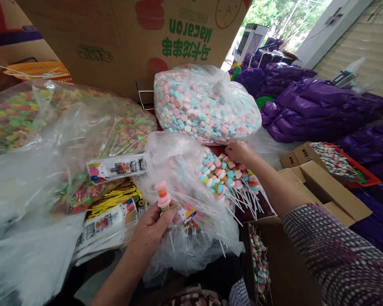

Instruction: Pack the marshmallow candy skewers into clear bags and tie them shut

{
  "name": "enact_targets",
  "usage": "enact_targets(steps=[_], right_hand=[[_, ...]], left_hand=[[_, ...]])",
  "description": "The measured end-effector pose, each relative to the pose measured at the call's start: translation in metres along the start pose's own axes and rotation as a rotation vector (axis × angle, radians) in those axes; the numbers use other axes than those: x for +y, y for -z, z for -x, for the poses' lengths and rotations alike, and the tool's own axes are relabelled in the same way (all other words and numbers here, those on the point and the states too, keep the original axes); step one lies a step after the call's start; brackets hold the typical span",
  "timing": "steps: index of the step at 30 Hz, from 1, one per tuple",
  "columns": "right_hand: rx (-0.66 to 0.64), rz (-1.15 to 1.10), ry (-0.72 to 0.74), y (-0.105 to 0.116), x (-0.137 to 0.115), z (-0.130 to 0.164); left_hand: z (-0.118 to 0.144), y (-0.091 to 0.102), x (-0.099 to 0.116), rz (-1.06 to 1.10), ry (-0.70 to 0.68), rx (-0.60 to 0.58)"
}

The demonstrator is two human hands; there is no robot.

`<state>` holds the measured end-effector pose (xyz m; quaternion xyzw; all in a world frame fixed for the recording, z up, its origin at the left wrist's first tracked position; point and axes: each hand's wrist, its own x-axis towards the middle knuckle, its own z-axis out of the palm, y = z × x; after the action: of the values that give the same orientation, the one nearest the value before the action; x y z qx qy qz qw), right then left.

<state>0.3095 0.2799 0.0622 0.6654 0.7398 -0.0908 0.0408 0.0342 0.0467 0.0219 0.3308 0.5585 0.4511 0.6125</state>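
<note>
My left hand (pixel 158 221) is closed around a candy skewer (pixel 162 195), held upright with pink marshmallows and an orange gummy piece showing at its top. Beyond it, a pile of candy skewers (pixel 223 174) lies with white sticks pointing toward me and to the right. My right hand (pixel 239 152) reaches over the far side of that pile, fingers curled down; what lies under the fingertips is hidden. Between my hands spreads a clear plastic bag (pixel 181 170) with pink candy inside. Printed packaging sleeves (pixel 115 225) lie left of my left hand, beside yellow twist ties (pixel 116 197).
A large bag of pastel marshmallows (pixel 204 104) stands at the back, before a big carton (pixel 124 38). Bags of gummy rings (pixel 127 127) fill the left. An open cardboard box (pixel 325 187) and purple bundles (pixel 315 106) are on the right; a box of skewers (pixel 260 263) sits below.
</note>
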Motion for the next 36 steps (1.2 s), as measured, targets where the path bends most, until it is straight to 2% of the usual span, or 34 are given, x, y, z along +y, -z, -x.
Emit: enact_targets(steps=[4, 8, 11, 16, 22, 26, 29, 33, 36], right_hand=[[-0.205, 0.054, 0.012, -0.011, 0.002, -0.020], [-0.253, 0.039, 0.025, -0.017, 0.008, -0.026], [-0.201, -0.005, 0.004, -0.020, 0.013, -0.024], [-0.010, -0.160, -0.024, -0.022, 0.016, -0.013], [0.181, -0.417, 0.046, 0.000, 0.009, 0.012], [0.194, -0.657, 0.141, 0.010, -0.025, 0.060], [0.128, -1.144, 0.269, 0.003, -0.066, 0.108], [0.054, -1.318, 0.363, -0.015, -0.118, 0.156], [0.037, -1.333, 0.416, -0.025, -0.140, 0.173]], left_hand=[[-0.001, 0.001, -0.001, 0.019, 0.014, 0.013], [-0.002, 0.002, -0.001, 0.021, 0.016, 0.007], [-0.002, 0.001, 0.000, 0.053, 0.016, 0.008], [-0.002, 0.001, 0.001, 0.030, 0.020, -0.002], [0.011, -0.006, 0.015, 0.067, -0.002, -0.039], [0.028, -0.005, 0.018, 0.112, 0.001, -0.117], [0.040, 0.000, 0.013, 0.025, -0.025, -0.207], [0.052, 0.008, 0.008, -0.252, -0.103, -0.259], [0.057, 0.013, 0.007, -0.369, -0.185, -0.264]])
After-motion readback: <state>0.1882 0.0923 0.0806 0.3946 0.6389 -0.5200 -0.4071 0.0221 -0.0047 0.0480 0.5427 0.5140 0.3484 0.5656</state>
